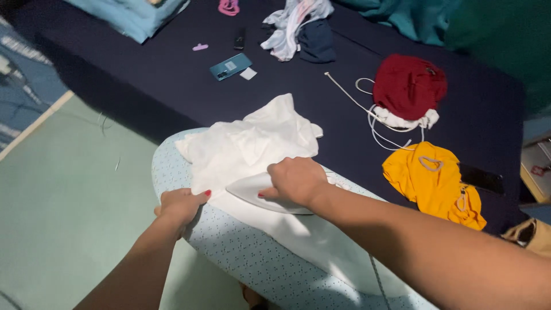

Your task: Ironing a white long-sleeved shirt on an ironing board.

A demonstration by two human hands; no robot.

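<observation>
My right hand (295, 179) grips the handle of a white iron (252, 189) that rests flat on a white garment (247, 143). The garment lies crumpled over the rounded end of a pale blue dotted ironing board (252, 258). My left hand (181, 205) presses on the board's left edge and pinches the garment's hem beside the iron's tip. The iron's cord (377, 281) runs down the board toward me.
Behind the board is a dark blue bed (143, 63) with a red garment (410, 85), a yellow garment (433, 181), a white cord (367, 112), a teal phone (230, 66), a dark phone (481, 178) and a clothes pile (298, 26). Pale green floor (63, 201) lies left.
</observation>
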